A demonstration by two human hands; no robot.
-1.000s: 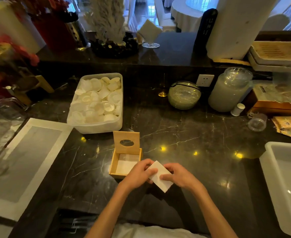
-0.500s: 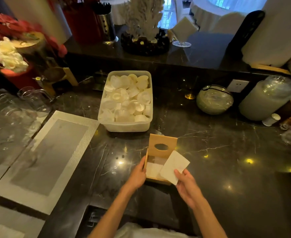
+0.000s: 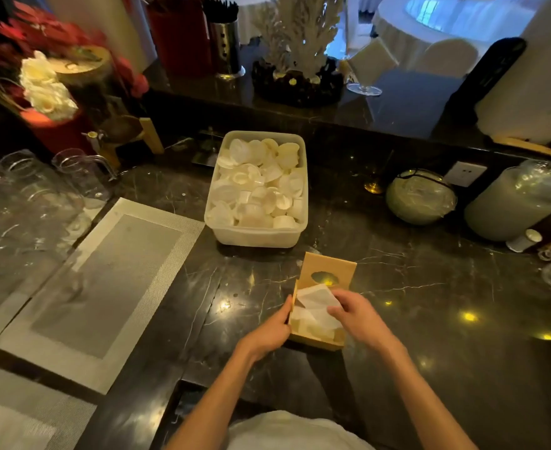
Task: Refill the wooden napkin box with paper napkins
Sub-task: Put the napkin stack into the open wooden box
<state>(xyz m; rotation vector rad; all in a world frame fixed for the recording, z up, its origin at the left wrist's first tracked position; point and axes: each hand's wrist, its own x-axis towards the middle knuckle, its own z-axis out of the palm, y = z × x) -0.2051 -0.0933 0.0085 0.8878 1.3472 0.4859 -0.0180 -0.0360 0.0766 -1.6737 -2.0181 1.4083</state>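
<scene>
Near edge: the dark marble counter (image 3: 430, 319) runs under both forearms; its front lip falls away just ahead of the white shirt at the bottom of view. Bare stone lies to the right of the hands and between the hands and the mat on the left.

Hands, count 2. Left hand (image 3: 267, 332) is palm-in against the left wall of the wooden napkin box (image 3: 316, 341), fingers curled, thumb along the top rim, bracing it. Right hand (image 3: 355, 315) reaches over the right side of the box, fingers pinched narrow on a white paper napkin (image 3: 316, 300) and holding it tilted inside the open box. More white paper lies beneath it in the box; number of sheets cannot be told.

Box, count 1: sits on the counter just ahead of the body, its lid (image 3: 329, 274) upright at the far side, one oval slot in it.

Left: a grey woven mat (image 3: 105, 280), with the corner of a second at bottom left. Past it, clear glasses (image 3: 24, 196), blurred, uncounted.

Just beyond the box: one white plastic tub (image 3: 257, 235) heaped with small white cups.

Right, further: one round glass bowl (image 3: 420, 196), one large lidded jar (image 3: 520, 199).

Far: raised ledge with white coral ornament (image 3: 300, 37), red flowers (image 3: 24, 30).
</scene>
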